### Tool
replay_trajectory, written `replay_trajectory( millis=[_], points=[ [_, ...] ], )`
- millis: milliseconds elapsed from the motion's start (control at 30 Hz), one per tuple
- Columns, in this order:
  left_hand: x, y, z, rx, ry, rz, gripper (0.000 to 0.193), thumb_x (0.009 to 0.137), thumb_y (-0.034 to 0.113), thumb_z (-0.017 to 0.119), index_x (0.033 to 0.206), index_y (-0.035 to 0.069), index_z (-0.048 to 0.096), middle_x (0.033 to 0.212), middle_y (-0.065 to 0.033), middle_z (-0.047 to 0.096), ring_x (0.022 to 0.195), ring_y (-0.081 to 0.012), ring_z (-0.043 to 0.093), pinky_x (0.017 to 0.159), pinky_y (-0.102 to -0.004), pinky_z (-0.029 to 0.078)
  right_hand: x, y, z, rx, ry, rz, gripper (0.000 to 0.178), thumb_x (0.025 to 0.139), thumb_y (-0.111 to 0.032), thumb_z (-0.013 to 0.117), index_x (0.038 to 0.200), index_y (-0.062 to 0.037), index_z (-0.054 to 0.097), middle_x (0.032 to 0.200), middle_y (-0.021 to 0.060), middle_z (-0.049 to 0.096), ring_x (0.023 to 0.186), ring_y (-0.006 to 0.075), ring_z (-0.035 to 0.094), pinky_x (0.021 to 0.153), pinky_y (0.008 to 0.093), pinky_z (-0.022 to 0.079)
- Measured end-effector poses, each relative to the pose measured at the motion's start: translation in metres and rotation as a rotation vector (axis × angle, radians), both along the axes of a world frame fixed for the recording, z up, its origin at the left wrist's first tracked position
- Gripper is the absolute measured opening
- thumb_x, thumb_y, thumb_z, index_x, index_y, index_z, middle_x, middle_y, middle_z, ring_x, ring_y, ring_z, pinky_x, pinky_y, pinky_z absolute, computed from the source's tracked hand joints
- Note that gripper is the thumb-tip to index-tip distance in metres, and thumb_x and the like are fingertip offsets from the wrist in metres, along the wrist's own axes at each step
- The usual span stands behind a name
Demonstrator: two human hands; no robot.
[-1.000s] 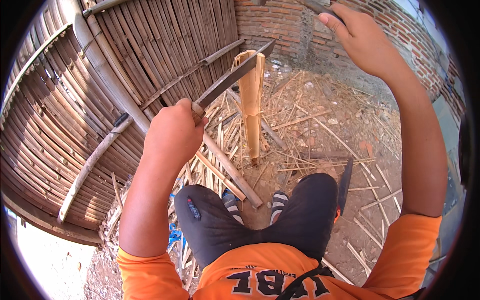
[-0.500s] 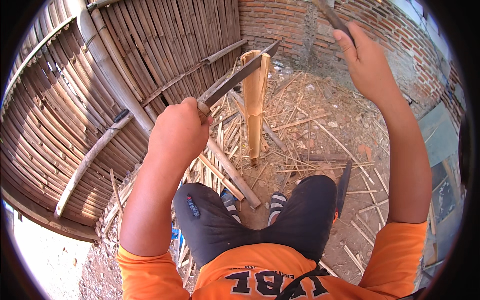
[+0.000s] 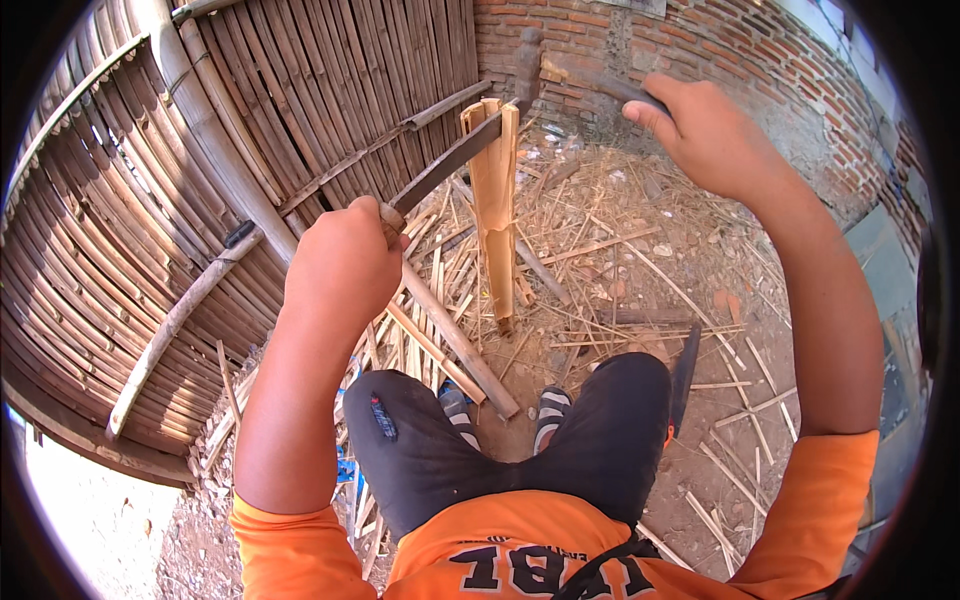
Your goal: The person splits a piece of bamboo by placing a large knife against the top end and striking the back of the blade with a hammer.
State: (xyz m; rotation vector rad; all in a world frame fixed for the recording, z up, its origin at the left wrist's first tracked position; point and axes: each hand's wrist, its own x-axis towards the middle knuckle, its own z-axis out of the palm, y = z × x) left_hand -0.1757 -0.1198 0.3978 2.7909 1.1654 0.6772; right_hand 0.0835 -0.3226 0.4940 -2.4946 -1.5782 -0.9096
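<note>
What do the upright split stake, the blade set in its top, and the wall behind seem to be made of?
Upright stake: bamboo, pale yellow, raw and fibrous along the split. Blade, held by the left hand: probably steel, dark, dull and flat. Wall: red brick with visible mortar joints, unplastered.

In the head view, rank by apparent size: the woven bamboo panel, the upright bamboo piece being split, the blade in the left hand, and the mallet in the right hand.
1. Woven bamboo panel, largest by far.
2. Upright bamboo piece.
3. Blade, a little shorter and much thinner; its handle is hidden in the left hand.
4. Mallet: unsure, partly hidden by the right hand and farther away.
</note>
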Motion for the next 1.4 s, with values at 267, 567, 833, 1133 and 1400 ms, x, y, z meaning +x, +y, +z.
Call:
replay_trajectory(
  millis=[267,567,833,1133,1400],
  points=[
    [-0.001,0.002,-0.002,-0.025,-0.020,-0.009,0.033,0.090,0.027,0.074,0.093,-0.003,0.062,0.089,-0.0255,0.070,0.092,-0.0440,0.067,0.082,-0.0512,0.053,-0.009,0.004,-0.005,0.298,0.168,0.034,0.046,0.106,-0.044,0.048,0.114,-0.0002,0.061,0.097,0.0233,0.069,0.096,0.0416,0.067,0.084,0.0497,0.052],
    [0.003,-0.003,-0.010,-0.046,0.023,-0.028,0.033,0.091,0.027,0.072,0.098,-0.003,0.062,0.090,-0.0261,0.070,0.094,-0.0440,0.067,0.083,-0.0523,0.052,0.001,-0.007,0.003,0.497,0.176,0.117,0.049,0.107,-0.046,0.047,0.100,0.0014,0.058,0.082,0.0229,0.063,0.081,0.0419,0.063,0.075,0.0511,0.048],
    [-0.002,0.002,-0.018,-0.051,0.049,-0.010,0.033,0.090,0.027,0.072,0.097,-0.003,0.062,0.090,-0.0257,0.070,0.094,-0.0438,0.067,0.083,-0.0515,0.053,0.016,-0.010,-0.011,0.306,0.244,0.062,0.047,0.107,-0.045,0.046,0.102,0.0004,0.059,0.079,0.0199,0.064,0.074,0.0379,0.062,0.070,0.0471,0.048],
    [-0.002,-0.003,-0.022,-0.064,0.061,-0.013,0.031,0.089,0.025,0.073,0.097,-0.003,0.062,0.088,-0.0249,0.070,0.092,-0.0438,0.068,0.082,-0.0516,0.053,0.013,0.005,-0.058,0.142,0.223,0.068,0.048,0.106,-0.047,0.048,0.106,-0.0005,0.059,0.076,0.0185,0.063,0.069,0.0372,0.061,0.066,0.0483,0.047],
    [0.000,0.005,-0.027,-0.093,0.032,-0.011,0.029,0.090,0.024,0.072,0.099,-0.003,0.063,0.091,-0.0247,0.071,0.094,-0.0431,0.068,0.083,-0.0509,0.053,0.006,0.006,-0.063,0.350,0.307,0.145,0.048,0.106,-0.048,0.049,0.102,-0.0010,0.059,0.072,0.0173,0.061,0.066,0.0351,0.059,0.065,0.0467,0.045]
  ],
)
